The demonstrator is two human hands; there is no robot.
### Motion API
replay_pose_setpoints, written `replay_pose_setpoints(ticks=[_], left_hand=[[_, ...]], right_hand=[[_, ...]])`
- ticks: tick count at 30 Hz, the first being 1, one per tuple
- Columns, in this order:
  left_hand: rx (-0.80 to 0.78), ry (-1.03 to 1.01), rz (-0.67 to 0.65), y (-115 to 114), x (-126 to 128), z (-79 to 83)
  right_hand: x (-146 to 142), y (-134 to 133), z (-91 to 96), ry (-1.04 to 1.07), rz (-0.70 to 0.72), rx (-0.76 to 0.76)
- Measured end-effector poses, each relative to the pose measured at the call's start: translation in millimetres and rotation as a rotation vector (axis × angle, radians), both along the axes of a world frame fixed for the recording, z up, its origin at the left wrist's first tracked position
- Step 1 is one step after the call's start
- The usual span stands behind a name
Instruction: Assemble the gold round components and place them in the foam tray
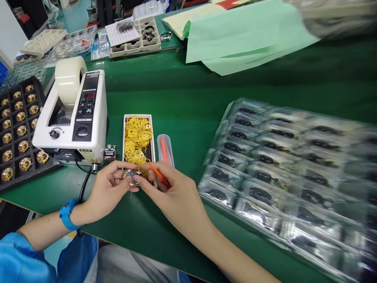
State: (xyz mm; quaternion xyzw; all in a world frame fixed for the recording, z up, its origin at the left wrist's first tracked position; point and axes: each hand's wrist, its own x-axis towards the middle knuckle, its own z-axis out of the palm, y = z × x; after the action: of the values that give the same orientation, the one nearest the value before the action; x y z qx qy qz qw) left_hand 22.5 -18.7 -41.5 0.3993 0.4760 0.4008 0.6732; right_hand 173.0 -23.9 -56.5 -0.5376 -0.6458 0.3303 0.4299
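My left hand (107, 190) pinches a small round gold-coloured part (134, 172) between thumb and fingertips; its details are mostly hidden by the fingers. From the other side, my right hand (179, 192) touches the same part with thumb and fingertip. An orange pen-like stick (159, 174) is also gripped in my right hand, its tip pointing at the part. Just beyond the fingers is a white box (152, 137) filled with thin yellow rings (136, 135). Beside that box lies a clear tube (167, 143) with something orange inside.
A white tape dispenser (97, 106) stands at left, next to a black foam tray (17, 179) of round gold parts. To the right lies a large clear blister tray (250, 212) of dark parts. Green sheets (235, 39) and a beige compartment tray (151, 45) are at the back.
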Motion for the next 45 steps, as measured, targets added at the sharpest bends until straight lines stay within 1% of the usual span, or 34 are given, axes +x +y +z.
replay_pose_setpoints(ticks=[2,4,7,10,13,15,17,18,19,21,23,25,26,28,30,31,34,37,40,45], left_hand=[[0.014,0.006,-0.007,-1,-1,-1.0],[0.027,0.024,-0.016,-3,-1,-3.4],[0.073,0.100,-0.049,-5,-1,-6.7],[0.222,0.263,-0.139,-3,-5,-4.0],[0.441,0.470,-0.217,2,-10,4.1],[0.602,0.573,-0.207,5,-13,8.4],[0.706,0.625,-0.174,7,-15,9.8],[0.702,0.636,-0.156,7,-15,9.6],[0.650,0.626,-0.139,7,-15,8.9],[0.448,0.526,-0.125,7,-13,7.2],[0.205,0.349,-0.124,7,-11,5.7],[0.028,0.177,-0.125,8,-10,4.7],[-0.028,0.115,-0.117,7,-9,4.5],[-0.087,0.037,-0.099,7,-8,4.5],[-0.102,-0.002,-0.090,5,-7,5.0],[-0.102,-0.008,-0.089,4,-7,5.4],[-0.054,0.053,-0.092,0,-6,6.6],[0.082,0.200,-0.089,-4,-6,6.5],[0.199,0.310,-0.080,-7,-6,4.7],[0.255,0.369,-0.075,-8,-6,2.6]], right_hand=[[0,2,0.7,0.015,0.054,-0.046],[0,3,1.1,0.011,0.081,-0.046],[1,4,1.5,-0.061,0.086,0.042],[4,5,2.7,-0.179,0.096,0.218],[7,4,4.9,-0.330,0.119,0.478],[7,2,5.9,-0.448,0.094,0.655],[5,-4,5.9,-0.504,0.068,0.773],[5,-8,5.5,-0.500,0.080,0.815],[5,-12,4.8,-0.485,0.111,0.848],[6,-19,3.1,-0.465,0.189,0.906],[7,-23,1.8,-0.511,0.218,0.942],[7,-22,1.7,-0.584,0.145,0.950],[7,-19,2.1,-0.609,0.078,0.945],[6,-13,2.8,-0.618,-0.067,0.910],[4,-7,2.7,-0.598,-0.156,0.861],[4,-5,2.2,-0.591,-0.153,0.845],[3,-2,-0.5,-0.546,-0.064,0.820],[4,-2,-3.3,-0.490,0.021,0.822],[5,-3,-4.9,-0.488,0.047,0.851],[7,-3,-5.2,-0.505,0.084,0.862]])
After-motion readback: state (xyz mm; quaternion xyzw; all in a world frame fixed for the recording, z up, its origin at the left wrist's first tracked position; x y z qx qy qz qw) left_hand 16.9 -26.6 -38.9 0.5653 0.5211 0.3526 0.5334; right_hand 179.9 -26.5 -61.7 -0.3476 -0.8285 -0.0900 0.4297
